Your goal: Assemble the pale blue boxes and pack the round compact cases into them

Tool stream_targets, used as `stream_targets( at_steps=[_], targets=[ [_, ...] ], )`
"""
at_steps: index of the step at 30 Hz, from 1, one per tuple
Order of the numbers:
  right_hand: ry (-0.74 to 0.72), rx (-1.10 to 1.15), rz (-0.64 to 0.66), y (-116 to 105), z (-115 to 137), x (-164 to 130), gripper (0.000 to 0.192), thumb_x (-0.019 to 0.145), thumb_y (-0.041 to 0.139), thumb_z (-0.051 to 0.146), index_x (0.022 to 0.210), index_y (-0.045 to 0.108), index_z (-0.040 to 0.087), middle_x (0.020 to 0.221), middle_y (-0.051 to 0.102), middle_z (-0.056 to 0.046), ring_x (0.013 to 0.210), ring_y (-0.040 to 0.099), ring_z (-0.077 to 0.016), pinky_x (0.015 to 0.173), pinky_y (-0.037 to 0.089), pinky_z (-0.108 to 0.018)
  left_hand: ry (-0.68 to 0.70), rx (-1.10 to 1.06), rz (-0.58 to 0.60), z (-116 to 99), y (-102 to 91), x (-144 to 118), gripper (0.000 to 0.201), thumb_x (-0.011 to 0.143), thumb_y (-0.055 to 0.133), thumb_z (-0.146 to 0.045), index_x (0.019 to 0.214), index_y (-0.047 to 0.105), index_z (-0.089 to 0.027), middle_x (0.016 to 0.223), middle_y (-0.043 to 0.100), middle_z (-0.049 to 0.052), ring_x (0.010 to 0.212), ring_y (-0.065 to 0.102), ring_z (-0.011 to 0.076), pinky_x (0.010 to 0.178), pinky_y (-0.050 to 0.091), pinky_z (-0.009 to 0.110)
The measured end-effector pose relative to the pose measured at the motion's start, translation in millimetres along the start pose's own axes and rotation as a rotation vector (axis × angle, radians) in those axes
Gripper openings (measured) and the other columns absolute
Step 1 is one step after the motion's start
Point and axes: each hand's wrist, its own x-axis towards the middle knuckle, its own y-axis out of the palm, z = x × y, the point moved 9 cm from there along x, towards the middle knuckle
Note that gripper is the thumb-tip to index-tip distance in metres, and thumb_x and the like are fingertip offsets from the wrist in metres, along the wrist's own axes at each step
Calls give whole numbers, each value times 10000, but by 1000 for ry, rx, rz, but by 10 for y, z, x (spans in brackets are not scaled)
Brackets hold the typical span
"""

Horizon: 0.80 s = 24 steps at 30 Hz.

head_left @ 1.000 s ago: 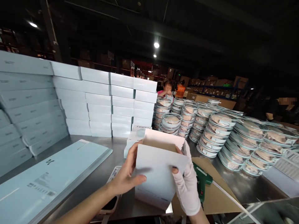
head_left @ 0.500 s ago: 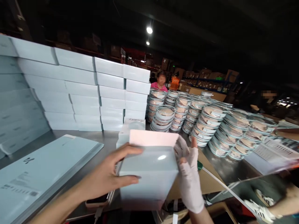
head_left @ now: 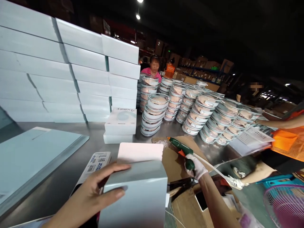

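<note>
My left hand [head_left: 102,186] grips a pale blue box [head_left: 140,186] by its left side, thumb on the near face and fingers over the top. The box's pinkish-white flap [head_left: 140,152] stands up at the far edge. To the right of it, my right hand [head_left: 194,167], in a white glove with bare fingertips, is closed round the handle of a green hot glue gun [head_left: 181,145]. Its orange nozzle points left over a sheet of brown cardboard [head_left: 172,164], and a long white glue stick [head_left: 213,167] sticks out of its back.
Stacked pale blue boxes [head_left: 90,72] form a wall at the left. Two small boxes [head_left: 121,120] and many round clear-lidded containers [head_left: 154,114] stand ahead on the metal table [head_left: 95,129]. Flat blue sheets [head_left: 35,158] lie left. A co-worker in an orange vest [head_left: 287,139] is at right.
My right hand has left the box flap and taken hold of the glue gun. My left hand and the box have shifted left and down in view. The camera has turned slightly.
</note>
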Motion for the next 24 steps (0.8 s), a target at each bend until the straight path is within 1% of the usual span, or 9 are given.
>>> stream_targets(
  at_steps=[3, 5, 7, 9, 12, 14, 17, 21, 24],
  targets=[
    [-47, 287, 109, 73, 78, -90, 321, 992, 611, 463, 1056, 663, 153, 979, 711, -40, 810, 697, -163, 730, 604, -347, -51, 9, 54, 171, -33, 36, 412, 782, 752, -512, 1152, 777, -334, 1216, 794, 0, 1133, 736, 317, 898, 622, 312],
    [-154, 456, 172, 189, 263, -103, 473, 941, 582, 614, 1063, 668, 165, 1073, 729, -77, 972, 717, -220, 849, 605, -426, -78, -32, 10, 281, -75, 47, 426, 785, 736, -539, 1150, 778, -322, 1231, 790, 1, 1151, 725, 341, 886, 635, 342],
    [-275, 582, 219, 329, 494, -56, 590, 819, 617, 710, 1089, 671, 189, 1189, 727, -97, 1153, 684, -261, 990, 564, -470, -97, -46, -65, 380, -124, 47, 427, 786, 726, -554, 1132, 782, -311, 1248, 784, -2, 1204, 694, 362, 958, 615, 400],
    [-369, 651, 244, 453, 709, 34, 563, 715, 720, 625, 1096, 680, 212, 1240, 725, -88, 1238, 650, -259, 1082, 516, -439, -107, -25, -83, 456, -134, 47, 429, 778, 731, -578, 1120, 787, -326, 1257, 780, -14, 1238, 673, 376, 1007, 593, 444],
    [-454, 676, 242, 535, 948, 152, 437, 749, 760, 386, 1138, 686, 203, 1258, 724, -81, 1225, 656, -257, 1095, 504, -456, -106, -2, -87, 500, -162, 52, 452, 750, 740, -643, 1113, 788, -379, 1259, 778, -30, 1232, 680, 379, 980, 612, 435],
    [-488, 657, 206, 514, 1031, 183, 366, 841, 734, 301, 1179, 672, 178, 1244, 722, -88, 1164, 681, -260, 1038, 535, -502, -112, 0, -98, 490, -192, 54, 458, 729, 756, -655, 1106, 790, -398, 1261, 778, -33, 1215, 691, 377, 935, 636, 412],
    [-525, 570, 108, 438, 1049, 182, 249, 929, 705, 260, 1154, 671, 157, 1150, 728, -70, 1053, 710, -233, 937, 587, -472, -121, 9, -122, 443, -226, 62, 476, 710, 754, -660, 1100, 792, -391, 1259, 780, -27, 1210, 692, 390, 905, 649, 419],
    [-554, 366, -105, 357, 945, 140, 101, 937, 714, 226, 985, 687, 142, 995, 722, -25, 941, 707, -189, 856, 603, -398, -99, 91, -95, 393, -211, 103, 552, 726, 727, -634, 1169, 779, -308, 1282, 771, 27, 1266, 649, 399, 1003, 592, 451],
    [-558, 212, -258, 324, 822, -24, 92, 922, 727, 204, 971, 685, 139, 1036, 712, -28, 954, 687, -187, 875, 584, -400, -68, 120, -43, 356, -180, 110, 524, 753, 720, -592, 1188, 776, -304, 1304, 760, 34, 1240, 671, 368, 986, 592, 391]
  ],
)
